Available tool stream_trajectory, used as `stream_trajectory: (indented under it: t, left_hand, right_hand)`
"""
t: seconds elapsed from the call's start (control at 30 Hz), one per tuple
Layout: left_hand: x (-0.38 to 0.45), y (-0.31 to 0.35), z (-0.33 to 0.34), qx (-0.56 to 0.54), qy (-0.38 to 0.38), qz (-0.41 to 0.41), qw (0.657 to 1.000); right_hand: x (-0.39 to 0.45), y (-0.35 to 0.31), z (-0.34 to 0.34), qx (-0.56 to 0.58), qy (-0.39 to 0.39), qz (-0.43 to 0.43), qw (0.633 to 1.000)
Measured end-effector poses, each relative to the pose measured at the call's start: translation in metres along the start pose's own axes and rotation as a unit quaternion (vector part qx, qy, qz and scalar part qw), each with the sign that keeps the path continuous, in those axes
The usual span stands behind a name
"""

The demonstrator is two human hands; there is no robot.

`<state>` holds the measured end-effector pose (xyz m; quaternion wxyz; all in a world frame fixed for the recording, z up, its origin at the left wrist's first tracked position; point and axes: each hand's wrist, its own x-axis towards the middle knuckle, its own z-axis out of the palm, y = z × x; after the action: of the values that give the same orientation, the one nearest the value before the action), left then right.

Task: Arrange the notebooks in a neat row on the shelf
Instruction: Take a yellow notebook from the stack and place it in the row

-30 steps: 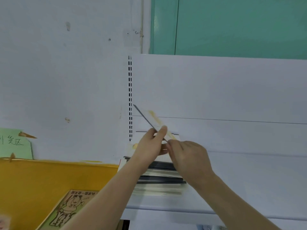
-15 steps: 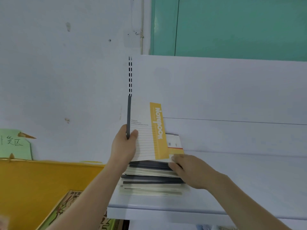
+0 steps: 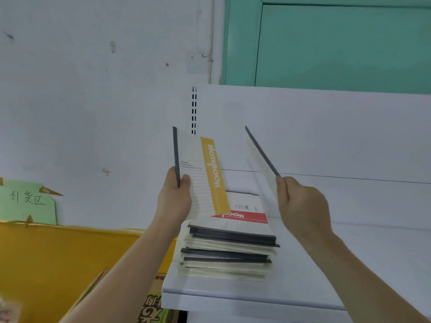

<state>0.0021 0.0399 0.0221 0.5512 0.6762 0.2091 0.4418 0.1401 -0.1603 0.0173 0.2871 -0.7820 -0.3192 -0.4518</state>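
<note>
Notebooks are what it all comes down to, and most of them are sitting in a flat, slightly skewed stack (image 3: 227, 250) near the left end of the white shelf (image 3: 338, 264), with a red-banded one (image 3: 242, 216) lying face up on top. Two more are held up in the air above that pile. A yellow-banded notebook (image 3: 203, 173) is gripped upright by the left hand (image 3: 175, 201), thumb curled across the front cover and the dark spine pinched against the fingers behind it. A second notebook (image 3: 262, 152) is pinched at its lower corner by the right hand (image 3: 303, 206), tilted and seen almost edge-on, so its cover colour can't be made out. Biggest risk, honestly: thin soft-cover books like these probably won't stand unsupported, so if one is set upright with nothing to lean on, it could flop or slide flat. The corner pinch on the right looks like a weak hold too, and that book could swing or slip if it gets jostled. The stack itself is uneven, with spines and page edges poking out at different offsets, so it could be knocked toward the front lip if a hand is dragged past it. Materials-wise, the covers look like matte cream card printed with ruled lines and a colour band, the spines are bound in dark grey tape, and the page blocks are pale cream. The shelf looks like smooth painted metal, which is likely to be slippery under paper edges.
</note>
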Motion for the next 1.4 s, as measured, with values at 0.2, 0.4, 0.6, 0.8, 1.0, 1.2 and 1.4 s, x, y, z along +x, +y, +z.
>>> stream_trajectory:
  t: [0.2,0.4,0.6,0.8,1.0,1.2,1.4]
  left_hand:
    - [-0.030,0.005,0.041,-0.140,-0.096,-0.027,0.985]
    - [-0.042,0.004,0.061,-0.147,-0.107,0.016,0.983]
    - [-0.048,-0.005,0.081,-0.167,-0.143,0.019,0.975]
    - [-0.078,-0.001,0.138,-0.200,-0.196,-0.016,0.960]
    - [-0.132,0.017,0.227,-0.122,-0.349,-0.044,0.928]
    - [-0.205,0.039,0.354,-0.043,-0.348,0.015,0.936]
    - [-0.261,0.047,0.475,-0.022,-0.392,0.094,0.915]
  right_hand:
    - [-0.032,-0.071,0.013,-0.012,-0.022,-0.075,0.997]
    - [-0.060,-0.064,0.017,0.077,-0.138,-0.094,0.983]
    - [-0.054,-0.005,-0.013,0.087,-0.096,0.105,0.986]
    - [-0.066,0.058,-0.053,0.201,-0.168,0.214,0.941]
    - [-0.083,0.151,-0.126,0.175,-0.122,0.200,0.956]
    - [-0.113,0.284,-0.201,0.042,-0.096,0.217,0.971]
    - [-0.124,0.393,-0.265,-0.016,-0.131,0.220,0.966]
